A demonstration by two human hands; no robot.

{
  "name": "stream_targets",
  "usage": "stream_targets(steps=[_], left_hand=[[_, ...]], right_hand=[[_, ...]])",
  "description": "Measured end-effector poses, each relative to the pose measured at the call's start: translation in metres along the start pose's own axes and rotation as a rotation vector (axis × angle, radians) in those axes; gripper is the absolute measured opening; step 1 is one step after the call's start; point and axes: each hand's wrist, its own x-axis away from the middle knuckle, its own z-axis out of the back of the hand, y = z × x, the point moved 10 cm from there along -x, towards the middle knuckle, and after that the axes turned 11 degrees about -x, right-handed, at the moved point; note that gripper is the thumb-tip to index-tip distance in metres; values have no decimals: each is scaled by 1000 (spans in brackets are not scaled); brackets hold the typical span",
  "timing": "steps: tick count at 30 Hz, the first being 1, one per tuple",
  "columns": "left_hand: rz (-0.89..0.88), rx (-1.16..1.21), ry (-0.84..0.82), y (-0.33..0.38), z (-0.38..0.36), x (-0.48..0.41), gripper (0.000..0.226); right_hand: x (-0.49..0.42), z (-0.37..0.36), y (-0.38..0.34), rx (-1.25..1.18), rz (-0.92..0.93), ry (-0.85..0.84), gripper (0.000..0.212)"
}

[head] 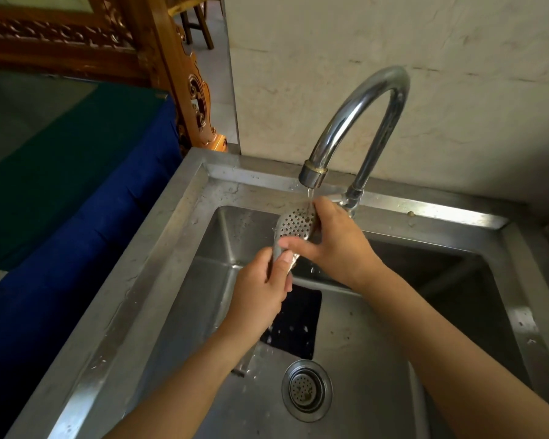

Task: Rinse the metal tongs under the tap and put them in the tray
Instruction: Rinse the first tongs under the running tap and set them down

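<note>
The metal tongs (293,224) have a perforated, spoon-shaped head that sits right under the tap (355,122), with a thin stream of water falling onto it. My left hand (260,289) grips the tongs' handle from below, over the sink. My right hand (333,239) holds the perforated head, thumb along its lower edge and fingers behind it. The lower end of the handle shows beneath my left wrist. No tray is in view.
The steel sink (159,267) fills the lower frame, with a round drain strainer (306,389) near the front and a black perforated mat (298,321) on its floor. A blue-and-green cloth-covered surface (61,185) lies to the left, with a carved wooden post (197,99) behind it.
</note>
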Motion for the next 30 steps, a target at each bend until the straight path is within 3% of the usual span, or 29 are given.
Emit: stream_targets(steps=[3,8,11,15,18,21,27,30], left_hand=[[1,8,-22,-7,0,0,20],[-27,18,-43,-10,3,2,17],[-33,-7,-34,-12,6,0,15],[-13,-59,-34,-15,9,-6,7],[-13,-37,-49,-11,9,-8,13],[-4,-21,-85,-7,3,-7,17],[-44,-150,-38,-1,4,-19,14],[-72,-115,-63,2,2,-19,17]], right_hand=[[-1,-2,1,-7,-17,-4,48],[-5,13,-8,-78,48,216,47],[-6,0,-4,-40,30,122,43],[-6,-13,1,108,-3,6,71],[-10,-4,-1,-66,-26,84,61],[-12,12,-3,-58,1,236,47],[-10,1,2,126,-29,61,65],[-13,13,-3,50,6,111,52]])
